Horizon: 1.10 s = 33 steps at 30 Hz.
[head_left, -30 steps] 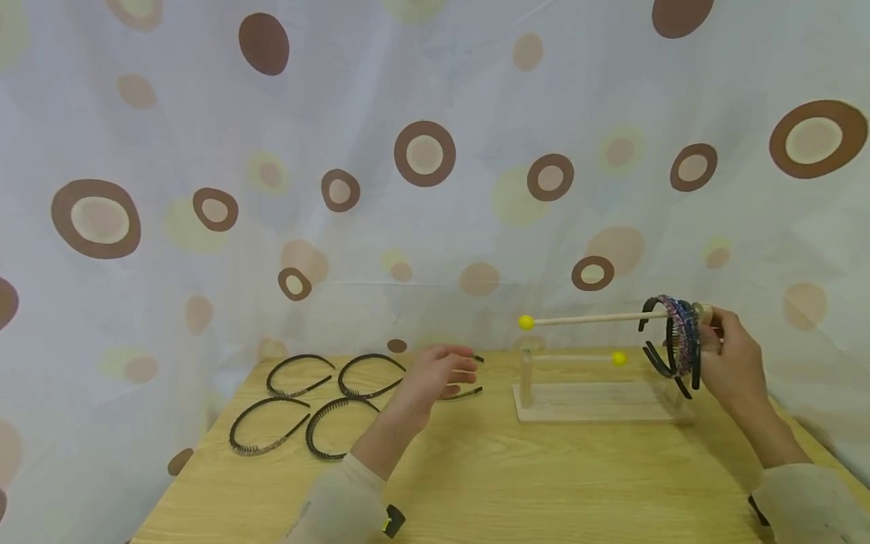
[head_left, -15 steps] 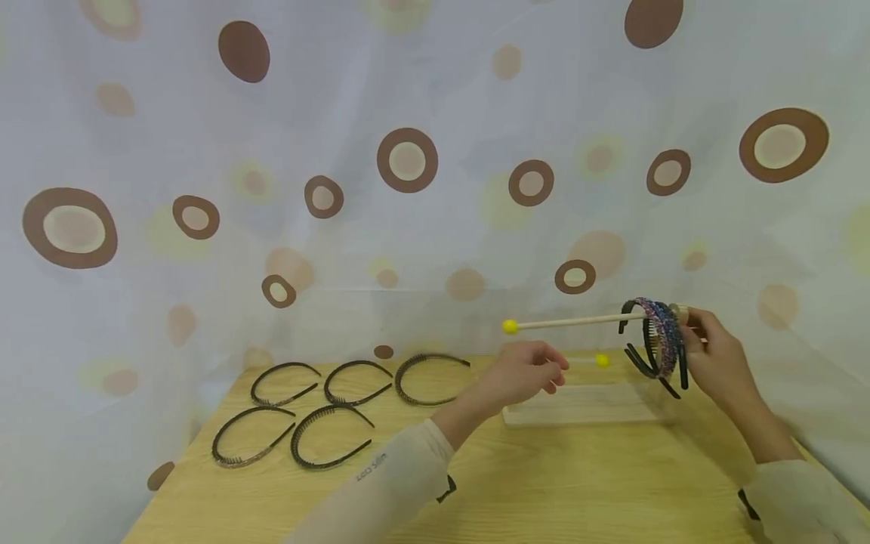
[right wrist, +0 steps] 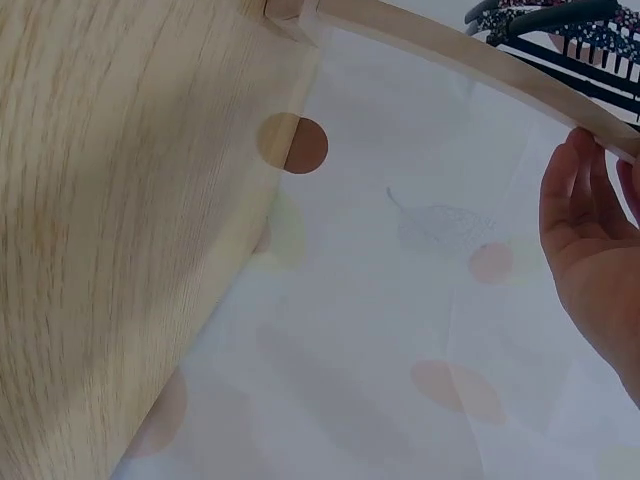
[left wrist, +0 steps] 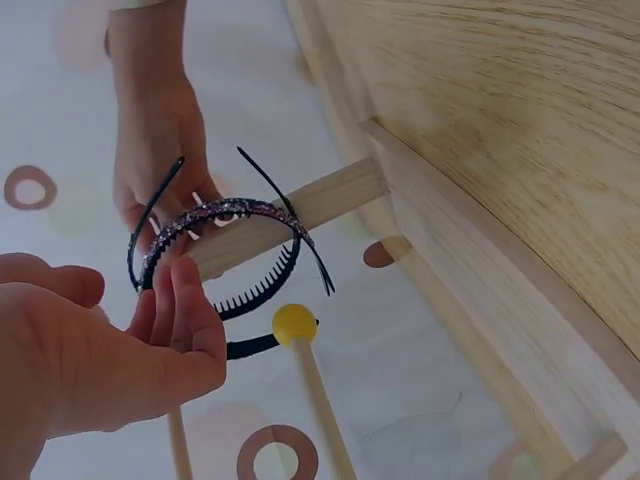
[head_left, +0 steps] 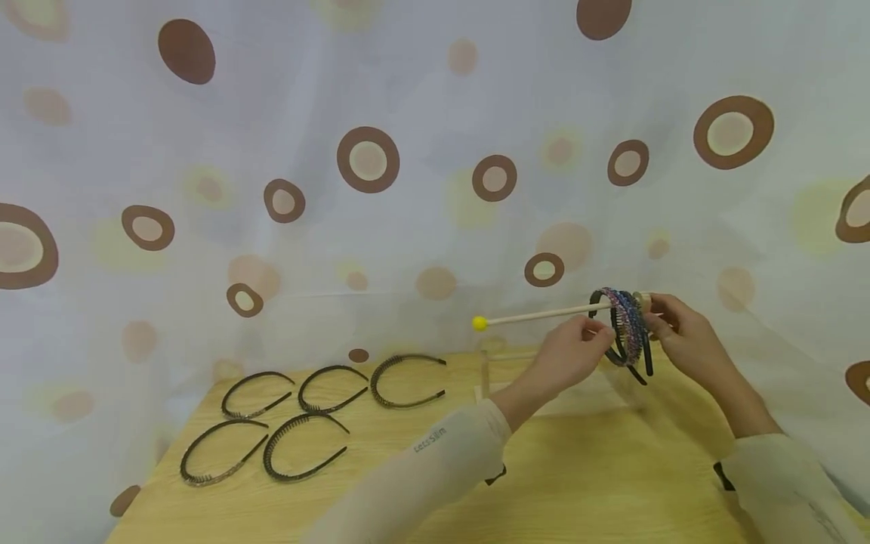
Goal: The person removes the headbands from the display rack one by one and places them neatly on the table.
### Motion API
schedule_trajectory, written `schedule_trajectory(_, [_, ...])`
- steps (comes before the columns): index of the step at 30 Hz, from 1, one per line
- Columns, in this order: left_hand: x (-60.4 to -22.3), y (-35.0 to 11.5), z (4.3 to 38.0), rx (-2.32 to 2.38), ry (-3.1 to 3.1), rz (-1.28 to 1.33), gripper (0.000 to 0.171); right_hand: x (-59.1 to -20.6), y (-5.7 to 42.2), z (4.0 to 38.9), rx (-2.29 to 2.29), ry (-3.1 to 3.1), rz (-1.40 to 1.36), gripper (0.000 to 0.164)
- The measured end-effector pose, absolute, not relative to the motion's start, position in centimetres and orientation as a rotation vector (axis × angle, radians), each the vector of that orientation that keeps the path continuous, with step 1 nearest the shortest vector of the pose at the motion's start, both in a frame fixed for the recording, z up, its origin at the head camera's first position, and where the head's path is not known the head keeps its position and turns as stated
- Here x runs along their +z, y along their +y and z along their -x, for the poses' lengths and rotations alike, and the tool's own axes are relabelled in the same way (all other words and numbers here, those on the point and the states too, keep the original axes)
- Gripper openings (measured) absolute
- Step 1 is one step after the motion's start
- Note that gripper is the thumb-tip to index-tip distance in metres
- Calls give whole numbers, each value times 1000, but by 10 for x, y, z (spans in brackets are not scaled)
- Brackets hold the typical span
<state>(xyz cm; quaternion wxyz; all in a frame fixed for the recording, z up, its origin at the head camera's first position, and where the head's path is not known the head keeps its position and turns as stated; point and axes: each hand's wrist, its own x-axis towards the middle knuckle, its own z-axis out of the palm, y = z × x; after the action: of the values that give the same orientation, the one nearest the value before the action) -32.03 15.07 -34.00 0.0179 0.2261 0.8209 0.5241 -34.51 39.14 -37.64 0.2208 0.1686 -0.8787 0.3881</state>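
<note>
Several black-toothed headbands with pink and blue glitter (head_left: 630, 329) hang together on the upper rod (head_left: 544, 313) of a wooden stand, at its post end. A yellow ball (head_left: 479, 323) caps the rod's free end. My left hand (head_left: 569, 349) pinches the nearest headband (left wrist: 225, 207) at its lower side, thumb and fingertips together. With my right hand (head_left: 689, 347) I grip the top of the stand's upright post (right wrist: 450, 50), just behind the headbands. A second yellow ball (left wrist: 294, 325), on the lower rod, shows in the left wrist view.
Several loose dark headbands lie on the left of the wooden table (head_left: 421, 453), among them one at the front left (head_left: 182, 459) and one nearest the stand (head_left: 374, 384). The stand's base (head_left: 598, 399) sits partly behind my left forearm. A dotted curtain (head_left: 421, 227) hangs behind.
My left hand has moved right from over the loose headbands to the hanging ones and now pinches one. My right hand keeps its grip on the post. The head view has turned right.
</note>
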Motion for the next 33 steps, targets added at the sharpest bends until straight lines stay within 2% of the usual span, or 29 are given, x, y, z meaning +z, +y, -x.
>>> schedule_trajectory(5, [-349,174,326,1706,2550,-694,34,-377,397,346,1058,-2463,-465,45])
schedule_trajectory(15, [-365,208,334,1955,2476,-603,26,-375,400,345,1063,-2447,-477,45])
schedule_trajectory(23, [-372,211,337,2155,2377,-459,15,-377,392,348,1082,-2447,-479,44])
schedule_trajectory(33, [-372,203,331,2281,2248,-508,15,-379,393,346,1041,-2440,-480,43])
